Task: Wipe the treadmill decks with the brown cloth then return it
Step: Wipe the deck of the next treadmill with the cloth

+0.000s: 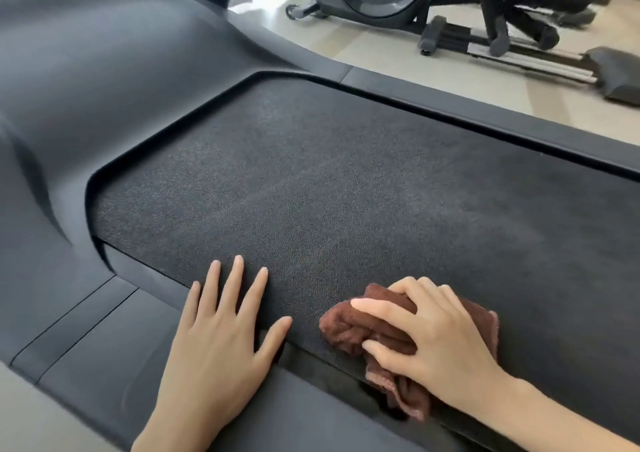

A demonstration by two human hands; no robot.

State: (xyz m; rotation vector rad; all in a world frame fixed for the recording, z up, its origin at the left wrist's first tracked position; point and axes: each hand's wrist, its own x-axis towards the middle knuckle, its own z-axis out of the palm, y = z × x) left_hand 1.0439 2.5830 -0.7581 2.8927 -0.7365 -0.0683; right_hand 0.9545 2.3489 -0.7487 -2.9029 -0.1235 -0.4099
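The right hand (440,344) grips the bunched brown cloth (363,327) with curled fingers on the near edge of the treadmill belt (329,181). Just beside the cloth, the left hand (214,344) lies flat, fingers straight and spread, across the belt's edge and the side rail (114,354).

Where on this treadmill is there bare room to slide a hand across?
The belt is bare beyond both hands, from the curved front cover to the far side rail. The near edge is crowded: the left hand lies flat there, and the right hand grips the brown cloth beside it.
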